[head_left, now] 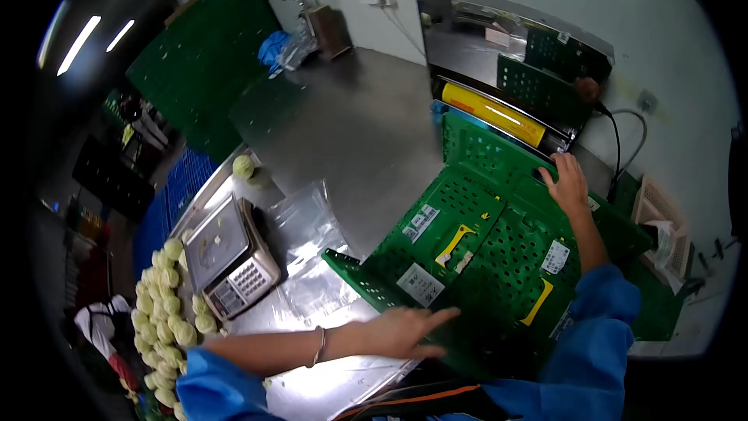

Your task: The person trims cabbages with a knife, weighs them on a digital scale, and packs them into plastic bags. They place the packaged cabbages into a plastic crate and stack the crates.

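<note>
A green perforated plastic crate (499, 245) with yellow handles lies in front of me on the metal table, its side panels partly raised. My right hand (567, 179) rests on the top edge of the crate's far panel, fingers bent over the rim; whether it grips the rim is hard to tell. Over the crate's near left side is my left hand (405, 333), its fingers apart and nothing held. A digital scale (230, 257) stands to the left, with clear plastic bags (312, 242) beside it.
Pale green round vegetables (164, 312) are piled at the left edge, and one (243, 167) sits beyond the scale. A wrapping machine with a yellow roll (493, 114) stands behind the crate. A beige basket (661, 222) is at the right. People are visible at far left.
</note>
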`<state>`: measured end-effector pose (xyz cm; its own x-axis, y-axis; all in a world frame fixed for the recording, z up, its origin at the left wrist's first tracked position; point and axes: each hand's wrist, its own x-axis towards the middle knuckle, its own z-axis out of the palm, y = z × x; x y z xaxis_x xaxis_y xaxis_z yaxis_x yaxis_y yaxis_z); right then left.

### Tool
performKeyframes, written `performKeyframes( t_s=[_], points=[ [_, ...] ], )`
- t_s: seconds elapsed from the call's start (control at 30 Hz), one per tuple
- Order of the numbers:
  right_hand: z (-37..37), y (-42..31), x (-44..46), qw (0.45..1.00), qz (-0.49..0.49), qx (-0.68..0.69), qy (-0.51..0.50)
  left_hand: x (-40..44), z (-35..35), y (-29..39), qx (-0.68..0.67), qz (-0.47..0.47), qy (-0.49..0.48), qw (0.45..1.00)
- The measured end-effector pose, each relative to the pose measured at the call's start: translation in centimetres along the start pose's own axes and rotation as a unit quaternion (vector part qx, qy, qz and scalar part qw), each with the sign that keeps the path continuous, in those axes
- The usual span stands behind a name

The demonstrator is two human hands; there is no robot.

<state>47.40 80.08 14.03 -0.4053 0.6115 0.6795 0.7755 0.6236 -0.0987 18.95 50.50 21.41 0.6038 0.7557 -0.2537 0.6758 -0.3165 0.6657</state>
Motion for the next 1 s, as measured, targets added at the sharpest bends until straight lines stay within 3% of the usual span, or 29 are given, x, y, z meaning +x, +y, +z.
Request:
performKeyframes(
  t_s=[0.03,0.1,0.13,0.17,0.2,0.23,0.3,0.33,0.43,0.53,0.63,0.7,0.77,0.83,0.9,0.93,0.97,1.0],
  points=[
    [-0.2,-0.1,0.1,0.999,-0.037,0.015,0.033,2.7,-1.6,-1.2,-0.033,-0.037,-0.103,0.993],
    [-0.4,-0.3,-0.6,0.991,-0.083,0.058,0.087,8.9,-1.9,-3.9,0.119,-0.097,-0.204,0.967],
    [-1.1,-0.7,-1.1,0.986,-0.123,0.054,0.103,10.8,-0.8,-6.3,0.29,0.057,-0.175,0.939],
    [-0.8,-0.9,-2.3,0.979,-0.145,0.107,0.096,11.8,0.9,-9.5,0.436,0.213,-0.131,0.865],
    [-1.4,-2.1,-4.0,0.974,-0.137,0.178,-0.003,12.4,3.1,-11.9,0.55,0.358,-0.071,0.751],
    [-2.5,-3.7,-5.4,0.941,-0.286,0.16,-0.078,12.6,5.0,-13.4,0.512,0.363,-0.096,0.772],
    [-1.2,-6.2,-15.1,0.89,-0.269,0.145,-0.34,11.8,7.6,-15.3,0.444,0.364,-0.157,0.804],
    [-1.3,-7.0,-19.0,0.867,-0.264,0.198,-0.374,11.8,8.1,-15.7,0.467,0.36,-0.174,0.789],
    [-3.1,-9.0,-23.9,0.865,-0.198,0.2,-0.416,11.0,7.7,-16.9,0.391,0.297,-0.186,0.851],
    [-2.6,-9.8,-24.5,0.862,-0.172,0.186,-0.439,13.0,7.7,-14.8,0.426,0.336,-0.218,0.812],
    [-3.1,-10.8,-23.6,0.816,-0.128,0.146,-0.545,13.9,7.7,-13.9,0.409,0.216,-0.32,0.827],
    [-6.4,-10.6,-22.8,0.858,-0.105,0.164,-0.476,12.7,2.8,-9.5,0.389,0.106,-0.341,0.849],
    [-10.6,-10.4,-22.1,0.9,-0.085,0.167,-0.393,8.8,-0.9,-10.5,0.453,0.223,-0.17,0.846],
    [-15.4,-10.2,-22.3,0.941,-0.077,0.151,-0.293,5.4,-5.2,-11.9,0.521,0.206,-0.126,0.819],
    [-21.5,-10.3,-21.9,0.916,0.0,-0.001,-0.401,1.5,-10.0,-12.2,0.472,0.038,-0.074,0.878],
    [-24.5,-9.8,-23.2,0.931,0.087,-0.062,-0.35,-1.4,-12.6,-16.3,0.627,0.095,-0.017,0.773],
    [-28.1,-9.2,-24.7,0.93,0.171,-0.127,-0.299,-2.7,-13.9,-13.9,0.486,-0.15,0.044,0.86],
    [-30.7,-10.5,-24.5,0.919,0.262,-0.074,-0.287,-4.9,-15.6,-15.9,0.549,-0.223,0.099,0.8]
  ],
)
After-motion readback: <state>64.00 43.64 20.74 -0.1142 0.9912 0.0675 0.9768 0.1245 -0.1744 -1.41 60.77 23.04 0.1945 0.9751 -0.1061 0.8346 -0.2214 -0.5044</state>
